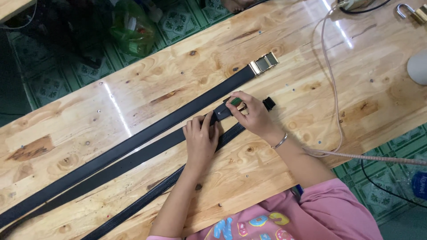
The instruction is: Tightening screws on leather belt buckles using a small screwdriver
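belts [133, 151] side by side on table [311, 80] | padlock [411, 12] far right corner

The long black leather belt with the gold rectangular buckle [133, 143] is running off the frame's left edge at about eight o'clock, so its far end is not showing. The plain black middle belt [111, 170] is being covered near its end by the left hand [201, 138]. The small green tool [235, 102] is lying mostly hidden under the right hand [252, 114]. At one o'clock, the silver and brass padlock [411, 11] is being cut off by the edge.
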